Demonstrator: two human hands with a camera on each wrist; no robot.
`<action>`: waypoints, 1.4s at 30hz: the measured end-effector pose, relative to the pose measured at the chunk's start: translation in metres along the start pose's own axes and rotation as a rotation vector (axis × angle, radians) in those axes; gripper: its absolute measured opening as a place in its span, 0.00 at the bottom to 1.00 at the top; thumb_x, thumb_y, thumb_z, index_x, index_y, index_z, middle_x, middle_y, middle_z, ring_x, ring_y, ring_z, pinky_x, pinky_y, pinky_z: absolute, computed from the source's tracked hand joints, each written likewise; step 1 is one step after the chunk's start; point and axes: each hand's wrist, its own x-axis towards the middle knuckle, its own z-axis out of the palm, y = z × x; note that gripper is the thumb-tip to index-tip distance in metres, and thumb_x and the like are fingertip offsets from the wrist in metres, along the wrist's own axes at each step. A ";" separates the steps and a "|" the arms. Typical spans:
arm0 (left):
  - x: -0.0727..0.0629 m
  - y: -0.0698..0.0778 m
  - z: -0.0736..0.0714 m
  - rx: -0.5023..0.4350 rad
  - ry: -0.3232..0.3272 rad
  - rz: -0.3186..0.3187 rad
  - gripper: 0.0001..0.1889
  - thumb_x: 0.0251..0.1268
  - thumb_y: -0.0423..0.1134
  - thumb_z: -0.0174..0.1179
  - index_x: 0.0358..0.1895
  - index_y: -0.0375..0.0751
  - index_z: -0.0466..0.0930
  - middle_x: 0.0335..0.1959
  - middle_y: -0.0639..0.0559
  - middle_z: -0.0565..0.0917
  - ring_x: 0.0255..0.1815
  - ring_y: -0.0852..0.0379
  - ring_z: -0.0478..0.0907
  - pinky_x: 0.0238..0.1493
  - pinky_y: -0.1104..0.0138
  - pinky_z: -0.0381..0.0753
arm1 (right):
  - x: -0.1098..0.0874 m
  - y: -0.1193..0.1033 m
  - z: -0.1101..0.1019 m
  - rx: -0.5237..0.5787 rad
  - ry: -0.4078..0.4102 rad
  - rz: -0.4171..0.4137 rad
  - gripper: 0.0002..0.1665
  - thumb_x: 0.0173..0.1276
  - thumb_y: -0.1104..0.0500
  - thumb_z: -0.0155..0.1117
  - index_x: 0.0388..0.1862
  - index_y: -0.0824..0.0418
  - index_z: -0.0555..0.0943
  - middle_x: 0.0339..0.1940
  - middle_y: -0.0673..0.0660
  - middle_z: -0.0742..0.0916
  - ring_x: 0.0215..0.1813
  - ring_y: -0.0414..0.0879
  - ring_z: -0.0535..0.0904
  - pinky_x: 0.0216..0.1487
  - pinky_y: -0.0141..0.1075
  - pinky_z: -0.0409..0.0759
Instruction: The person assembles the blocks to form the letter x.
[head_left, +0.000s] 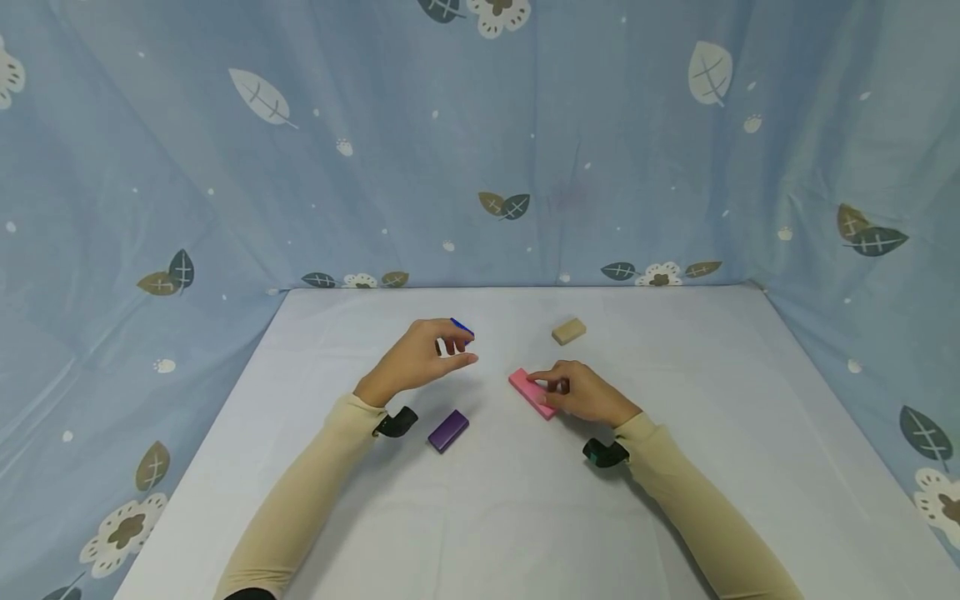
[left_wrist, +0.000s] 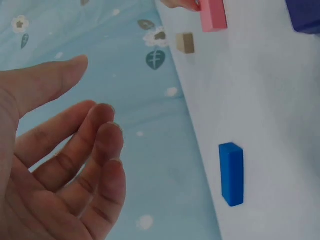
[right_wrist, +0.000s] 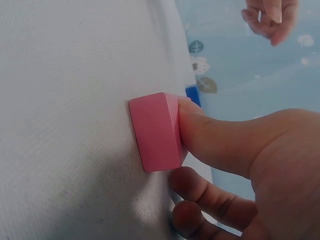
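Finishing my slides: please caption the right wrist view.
Right hand holding a pink rectangular block; blue block and left hand beyond.

The pink rectangular block (head_left: 532, 394) is long and straight-sided, with plain, smooth faces and crisp edges. It lies on the white tabletop (head_left: 465, 517), near the middle, stretched on its side rather than standing on end. Seen from the head, its length slants from eleven o'clock at the far end to five o'clock at the near end. The right hand (head_left: 588, 392), at its three o'clock, holds it with thumb and forefinger. In the right wrist view, one evenly pink face shows uncovered.
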 end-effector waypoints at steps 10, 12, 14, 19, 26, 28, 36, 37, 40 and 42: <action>-0.025 0.008 0.002 0.008 0.044 -0.046 0.17 0.67 0.46 0.71 0.53 0.42 0.88 0.42 0.49 0.89 0.40 0.57 0.82 0.42 0.64 0.83 | 0.000 0.002 0.000 0.004 -0.003 -0.004 0.25 0.69 0.65 0.70 0.65 0.62 0.83 0.31 0.53 0.81 0.34 0.43 0.72 0.33 0.30 0.71; -0.029 0.009 0.002 0.015 0.051 -0.046 0.17 0.66 0.46 0.71 0.53 0.42 0.88 0.41 0.48 0.89 0.40 0.57 0.82 0.42 0.63 0.84 | 0.000 0.002 0.000 0.007 -0.002 -0.005 0.25 0.69 0.65 0.70 0.65 0.61 0.83 0.31 0.53 0.81 0.34 0.43 0.72 0.33 0.30 0.71; -0.033 0.009 0.003 0.020 0.059 -0.045 0.16 0.66 0.46 0.71 0.53 0.42 0.89 0.39 0.50 0.88 0.40 0.56 0.82 0.41 0.61 0.85 | 0.000 0.003 0.001 0.010 0.000 -0.009 0.25 0.69 0.65 0.70 0.65 0.61 0.83 0.31 0.53 0.81 0.34 0.43 0.72 0.33 0.30 0.71; -0.043 0.009 0.005 0.020 0.074 -0.065 0.16 0.65 0.46 0.71 0.51 0.41 0.89 0.37 0.53 0.87 0.39 0.54 0.82 0.41 0.59 0.85 | -0.001 0.001 0.001 0.016 0.004 -0.008 0.24 0.69 0.65 0.70 0.65 0.61 0.84 0.31 0.53 0.81 0.34 0.43 0.71 0.33 0.30 0.71; -0.053 0.008 0.010 0.019 0.082 -0.105 0.18 0.64 0.47 0.73 0.52 0.39 0.89 0.36 0.53 0.87 0.37 0.57 0.81 0.40 0.65 0.83 | -0.002 -0.001 0.000 0.009 0.003 -0.003 0.24 0.69 0.65 0.69 0.65 0.61 0.83 0.30 0.53 0.80 0.34 0.43 0.71 0.33 0.30 0.70; -0.055 0.008 0.011 0.020 0.075 -0.116 0.19 0.64 0.47 0.73 0.52 0.39 0.89 0.36 0.53 0.87 0.37 0.58 0.80 0.39 0.67 0.81 | -0.002 -0.001 0.000 0.008 0.002 -0.004 0.24 0.69 0.64 0.69 0.65 0.61 0.83 0.30 0.53 0.80 0.34 0.43 0.71 0.33 0.30 0.70; -0.063 0.007 0.019 0.012 0.041 -0.141 0.20 0.64 0.47 0.73 0.52 0.35 0.88 0.35 0.53 0.87 0.37 0.59 0.80 0.36 0.70 0.79 | -0.002 -0.001 -0.001 0.008 -0.001 -0.016 0.24 0.70 0.65 0.69 0.65 0.62 0.83 0.31 0.53 0.81 0.33 0.43 0.71 0.32 0.30 0.70; -0.064 0.007 0.019 0.014 0.037 -0.143 0.21 0.64 0.46 0.73 0.52 0.35 0.88 0.35 0.53 0.87 0.37 0.59 0.80 0.37 0.69 0.79 | -0.003 -0.001 -0.001 0.008 -0.002 -0.017 0.24 0.70 0.65 0.69 0.65 0.62 0.83 0.31 0.53 0.81 0.34 0.43 0.71 0.32 0.30 0.70; -0.066 0.006 0.022 0.025 0.029 -0.137 0.20 0.63 0.46 0.73 0.52 0.34 0.88 0.35 0.51 0.88 0.36 0.59 0.81 0.38 0.70 0.79 | -0.003 -0.001 -0.001 0.007 -0.003 -0.018 0.24 0.69 0.65 0.69 0.64 0.62 0.83 0.31 0.53 0.81 0.34 0.43 0.71 0.33 0.29 0.70; -0.067 0.005 0.023 0.031 0.023 -0.125 0.20 0.63 0.45 0.73 0.51 0.33 0.88 0.35 0.49 0.88 0.36 0.59 0.81 0.37 0.69 0.80 | -0.002 -0.001 0.000 0.007 -0.002 -0.020 0.24 0.69 0.65 0.69 0.64 0.62 0.83 0.31 0.53 0.81 0.34 0.43 0.71 0.33 0.29 0.70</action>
